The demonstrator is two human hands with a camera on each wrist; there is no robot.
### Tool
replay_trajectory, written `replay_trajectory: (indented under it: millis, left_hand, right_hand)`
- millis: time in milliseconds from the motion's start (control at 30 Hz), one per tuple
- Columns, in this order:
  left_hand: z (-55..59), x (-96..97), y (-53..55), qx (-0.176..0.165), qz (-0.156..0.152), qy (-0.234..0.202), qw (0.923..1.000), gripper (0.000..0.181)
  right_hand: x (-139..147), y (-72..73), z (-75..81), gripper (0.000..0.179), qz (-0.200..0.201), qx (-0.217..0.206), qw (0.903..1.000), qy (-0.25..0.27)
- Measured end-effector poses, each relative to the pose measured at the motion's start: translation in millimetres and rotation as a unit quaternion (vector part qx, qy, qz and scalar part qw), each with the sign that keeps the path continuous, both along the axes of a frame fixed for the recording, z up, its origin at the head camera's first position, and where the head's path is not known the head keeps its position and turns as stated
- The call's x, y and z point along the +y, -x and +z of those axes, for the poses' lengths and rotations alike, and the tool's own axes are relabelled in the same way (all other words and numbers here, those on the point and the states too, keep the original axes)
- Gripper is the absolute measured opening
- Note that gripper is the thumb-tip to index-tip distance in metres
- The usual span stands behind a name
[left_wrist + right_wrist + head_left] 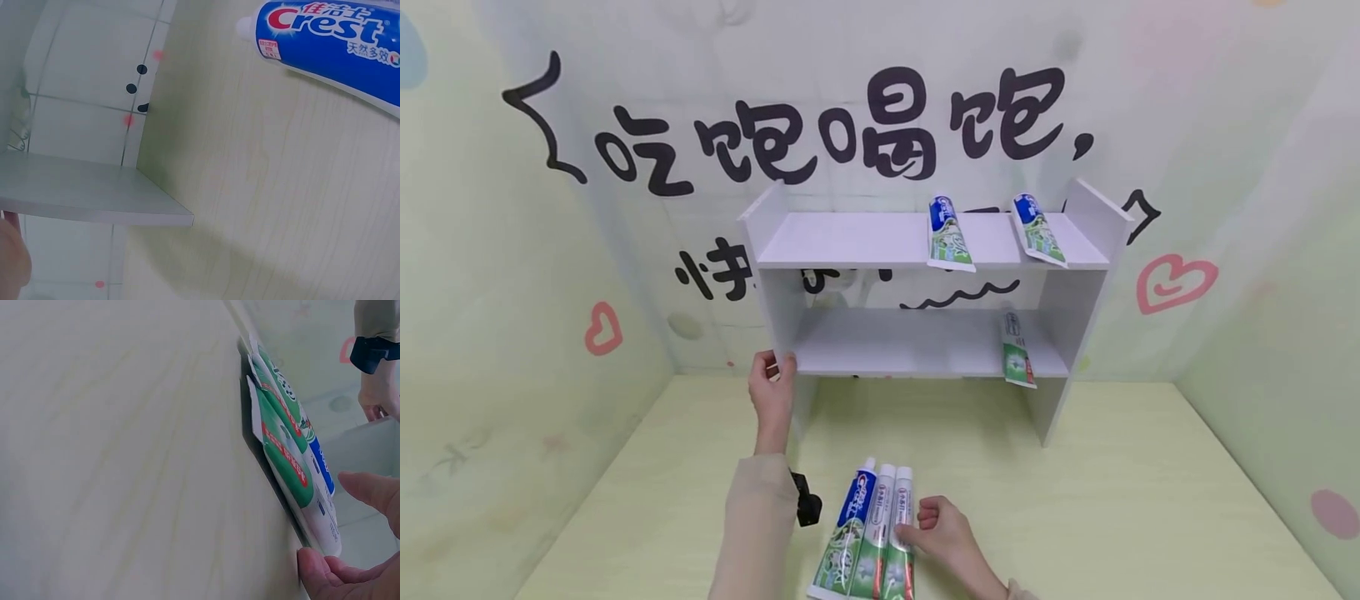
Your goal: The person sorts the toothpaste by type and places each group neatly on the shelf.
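Note:
At the left side of a white two-tier shelf unit [865, 342], my left hand [771, 392] grips the side panel's front edge, thumb in front. Three toothpaste tubes lie side by side on the table, caps toward the shelf: a blue-green Crest tube [848, 533] on the left, a white-green tube [871, 542] in the middle and another white-green tube [898, 577] on the right. My right hand [951, 537] is beside the right tube. In the right wrist view, its thumb [369, 490] stands apart above the tube, while the fingertips [312, 565] are low by its cap end.
Two Crest tubes [950, 237] [1037, 229] lie on the top shelf, centre-right and right. A white-green tube [1017, 354] lies at the right of the lower shelf, its end overhanging the front edge. Printed walls [1262, 333] enclose the table [1135, 500].

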State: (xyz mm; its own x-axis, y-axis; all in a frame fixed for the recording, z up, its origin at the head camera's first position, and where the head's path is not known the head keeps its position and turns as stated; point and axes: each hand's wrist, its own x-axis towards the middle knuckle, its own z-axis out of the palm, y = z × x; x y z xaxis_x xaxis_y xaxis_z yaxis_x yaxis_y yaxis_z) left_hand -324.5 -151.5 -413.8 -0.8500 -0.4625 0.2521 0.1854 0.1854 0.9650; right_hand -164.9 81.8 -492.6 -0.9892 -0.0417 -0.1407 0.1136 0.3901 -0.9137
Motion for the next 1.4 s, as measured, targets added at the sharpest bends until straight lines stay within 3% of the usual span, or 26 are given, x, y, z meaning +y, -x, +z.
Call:
replay_trajectory:
  millis: [500,767,1400]
  left_hand:
    - [1.6,1.5,-0.6,-0.011,-0.005,0.010,0.9999,0.024]
    - [-0.5,1.7,0.1,-0.009,-0.006,0.009,0.9999,0.025]
    - [-0.7,-1.0,0.2,-0.006,-0.006,0.010,0.9999,0.026]
  right_hand:
    - [-5,-1.7,-3.5,0.055,0.002,-0.007,0.9999,0.011]
    - [-7,-2.9,0.2,0.050,0.005,0.013,0.9999,-0.001]
    - [-13,2.1,2.0,0.042,0.009,0.007,0.9993,-0.035]
